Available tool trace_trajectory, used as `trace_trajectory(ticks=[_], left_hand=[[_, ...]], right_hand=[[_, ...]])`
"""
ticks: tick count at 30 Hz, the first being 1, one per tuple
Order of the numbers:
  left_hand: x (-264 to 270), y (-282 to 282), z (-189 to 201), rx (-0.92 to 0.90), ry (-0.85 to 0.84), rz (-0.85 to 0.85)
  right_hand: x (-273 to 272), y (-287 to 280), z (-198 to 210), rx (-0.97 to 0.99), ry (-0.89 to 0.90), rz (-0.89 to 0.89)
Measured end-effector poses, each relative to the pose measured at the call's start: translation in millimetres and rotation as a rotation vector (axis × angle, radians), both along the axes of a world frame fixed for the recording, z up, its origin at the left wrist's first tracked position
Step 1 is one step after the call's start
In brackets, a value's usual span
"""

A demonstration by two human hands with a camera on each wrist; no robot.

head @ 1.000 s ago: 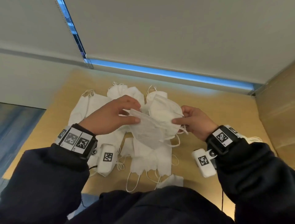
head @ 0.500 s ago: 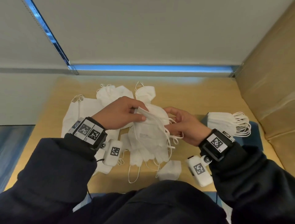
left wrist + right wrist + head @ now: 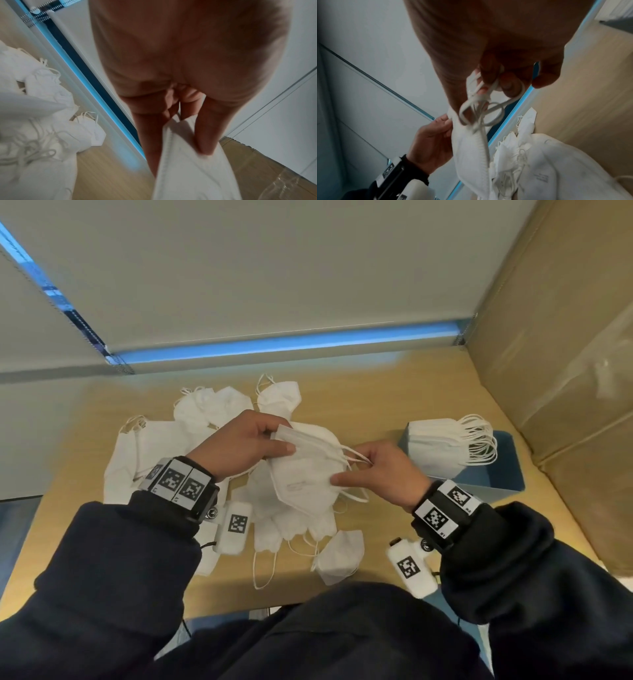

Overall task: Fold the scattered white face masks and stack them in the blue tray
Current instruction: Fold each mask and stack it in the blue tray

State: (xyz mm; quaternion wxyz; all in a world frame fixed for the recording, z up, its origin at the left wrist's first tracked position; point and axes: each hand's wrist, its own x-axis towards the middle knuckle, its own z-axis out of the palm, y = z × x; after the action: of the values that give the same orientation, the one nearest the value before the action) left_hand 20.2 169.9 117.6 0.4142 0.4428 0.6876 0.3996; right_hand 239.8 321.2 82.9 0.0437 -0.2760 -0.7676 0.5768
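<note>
Both hands pinch one folded mask [image 3: 305, 474] between them, left hand [image 3: 239, 448] and right hand [image 3: 380, 474] at opposite edges.

this looks like an office or plain workroom corner. a light wood-grain laminate desk [image 3: 394, 392] stands against a window covered by pale grey roller blinds [image 3: 274, 268] with beaded pull chains [image 3: 267, 108], a strip of blue daylight [image 3: 291, 345] showing under the hems. a large brown cardboard carton sealed with clear tape [image 3: 565, 354] stands at the desk's right edge, and blue-grey flooring [image 3: 13, 529] shows to the left.
</note>
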Motion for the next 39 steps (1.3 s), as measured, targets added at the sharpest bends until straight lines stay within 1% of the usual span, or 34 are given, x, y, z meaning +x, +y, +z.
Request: trace_trajectory(ticks=[2, 5, 6, 7, 9, 10, 11, 12, 14, 15, 18, 19, 22, 23, 25, 28, 31, 34, 37, 39], left_hand=[[3.4, 6.5, -2.4, -0.013, 0.013, -0.016], [7.6, 14.2, -12.0, -0.038, 0.053, -0.034], [10.3, 16.4, -16.1, -0.048, 0.072, -0.037], [13.9, 19.0, -20.4, -0.055, 0.078, -0.029], [21.6, 26.1, -26.8, -0.051, 0.038, 0.001], [25.2, 30.8, -29.6, -0.039, 0.009, 0.017], [28.8, 36.0, -32.2, -0.021, -0.018, 0.033], [31.8, 41.7, -33.8, -0.002, -0.033, 0.043], [39.4, 53.8, -33.5, 0.035, -0.038, 0.028], [43.9, 60.2, -31.9, 0.053, -0.027, 0.009], [57.7, 82.0, -26.2, 0.108, 0.104, -0.025], [62.9, 89.7, -24.7, 0.125, 0.171, -0.024], [82.9, 115.9, -21.1, 0.220, 0.460, 0.013], [89.9, 125.4, -21.3, 0.260, 0.500, 0.029], [104.0, 143.8, -23.0, 0.326, 0.514, 0.045], [124.1, 167.1, -31.6, 0.372, 0.550, 0.014], [139.2, 180.2, -48.1, 0.307, 0.572, -0.074], [148.1, 185.6, -71.6, 0.220, 0.622, -0.168], [151.6, 186.5, -91.2, 0.188, 0.672, -0.174], [152.6, 186.9, -100.3, 0.180, 0.719, -0.182]], right_hand=[[6.8, 5.5, -1.3, -0.111, 0.049, -0.036], [17.3, 19.8, -4.8, -0.267, 0.082, -0.191], [20.4, 25.4, -5.4, -0.358, 0.107, -0.252], [23.7, 30.7, -4.7, -0.494, 0.147, -0.298], [29.6, 37.8, -2.0, -0.851, 0.242, -0.409], [32.6, 41.0, -1.0, -0.941, 0.268, -0.442], [35.9, 44.6, -0.5, -0.939, 0.277, -0.452], [39.3, 49.1, -0.9, -0.844, 0.257, -0.444], [47.4, 59.3, 1.4, -0.500, 0.158, -0.372], [52.5, 66.4, 4.6, -0.376, 0.122, -0.345], [71.2, 94.3, 18.6, -0.191, 0.082, -0.389], [76.7, 103.0, 25.4, -0.144, 0.084, -0.395], [90.0, 129.2, 37.3, 0.000, 0.106, -0.411], [94.3, 137.7, 40.0, 0.037, 0.110, -0.406], [103.7, 153.4, 42.3, 0.061, 0.087, -0.369], [118.0, 170.5, 34.5, 0.116, -0.012, -0.285], [131.3, 181.6, 13.9, 0.224, -0.132, -0.264], [142.3, 184.0, -11.3, 0.296, -0.221, -0.286], [146.8, 179.8, -28.6, 0.366, -0.289, -0.254], [147.3, 177.3, -35.0, 0.452, -0.353, -0.207]])
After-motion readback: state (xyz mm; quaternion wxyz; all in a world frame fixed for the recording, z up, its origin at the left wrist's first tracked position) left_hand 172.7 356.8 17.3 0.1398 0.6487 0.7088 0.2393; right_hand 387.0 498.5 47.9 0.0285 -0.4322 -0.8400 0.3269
